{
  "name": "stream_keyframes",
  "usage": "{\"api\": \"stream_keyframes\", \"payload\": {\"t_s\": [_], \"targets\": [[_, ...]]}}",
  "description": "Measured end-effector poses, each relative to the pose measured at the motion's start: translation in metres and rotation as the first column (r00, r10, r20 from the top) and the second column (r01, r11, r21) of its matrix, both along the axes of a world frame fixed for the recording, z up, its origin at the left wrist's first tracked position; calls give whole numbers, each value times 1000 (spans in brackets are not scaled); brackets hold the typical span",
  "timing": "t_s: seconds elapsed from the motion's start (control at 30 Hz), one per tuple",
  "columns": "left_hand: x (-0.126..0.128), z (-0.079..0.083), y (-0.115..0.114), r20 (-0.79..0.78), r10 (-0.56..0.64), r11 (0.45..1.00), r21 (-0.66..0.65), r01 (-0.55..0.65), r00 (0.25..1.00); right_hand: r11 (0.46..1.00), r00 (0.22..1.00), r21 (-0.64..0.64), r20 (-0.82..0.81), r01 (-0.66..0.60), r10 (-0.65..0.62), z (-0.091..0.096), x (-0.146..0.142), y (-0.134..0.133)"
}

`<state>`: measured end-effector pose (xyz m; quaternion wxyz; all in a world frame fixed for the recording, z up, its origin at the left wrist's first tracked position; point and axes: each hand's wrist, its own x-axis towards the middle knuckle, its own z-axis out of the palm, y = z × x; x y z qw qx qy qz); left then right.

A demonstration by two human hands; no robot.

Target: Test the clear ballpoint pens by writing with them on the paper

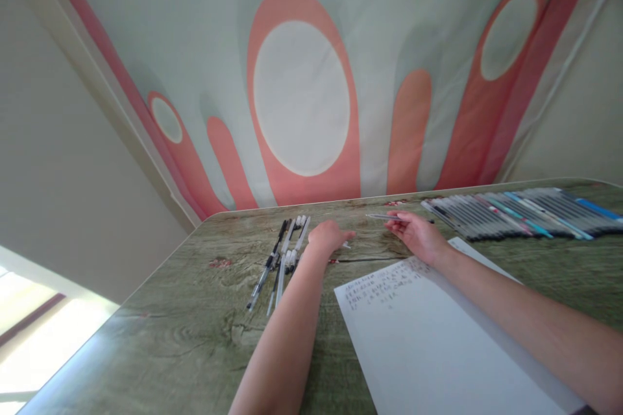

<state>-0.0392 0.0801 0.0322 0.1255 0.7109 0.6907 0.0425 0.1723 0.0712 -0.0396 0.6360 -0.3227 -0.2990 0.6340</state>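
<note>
My right hand (pixel 417 235) pinches a slim pen (pixel 380 216) between thumb and fingers, above the top of a white sheet of paper (pixel 428 343). The pen lies nearly level, its tip pointing left. Left of it, my left hand (pixel 329 237) is closed, with one digit reaching toward the right. A small white piece (pixel 346 244) shows just beneath that digit; whether the hand grips it cannot be made out. Beside my left hand lies a loose group of black, clear and white pens (pixel 278 253), partly hidden by the forearm. Small handwriting covers the paper's upper left part.
At the right back, a long row of pens (pixel 516 215) lies side by side, mostly grey with some blue, teal and pink. The wood-grain table (pixel 185 324) ends at a back edge before a pink and grey patterned backdrop (pixel 302 97). Bright light enters at lower left.
</note>
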Motion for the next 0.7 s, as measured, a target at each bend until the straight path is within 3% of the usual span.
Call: {"api": "stream_keyframes", "payload": {"t_s": [0.13,0.33,0.4,0.47,0.5,0.53,0.6,0.67,0.7], "targets": [[-1,-4,-1,11,-7,1000,-7,7,1000,1000,1000,5,22,4,-5,0,0,1],[-2,-15,5,148,-32,999,15,30,988,1000,998,14,55,12,-13,0,0,0],[0,-20,8,225,-47,998,38,40,973,1000,998,19,62,13,-14,0,-1,0],[3,-26,10,405,-50,998,60,28,913,1000,998,25,67,13,-14,0,-1,0],[6,-30,11,541,-35,999,52,8,840,1000,998,26,69,12,-14,0,-1,0],[9,-33,11,692,-9,1000,23,-9,722,1000,997,25,70,12,-14,1,-1,0],[15,-41,13,922,84,996,-83,-18,378,1000,997,22,71,13,-14,1,-2,1],[21,-46,14,983,179,984,-178,-12,46,1000,997,25,70,13,-15,1,-2,0],[23,-48,15,974,209,977,-211,-12,-81,999,997,32,71,15,-17,2,-3,0]]}}
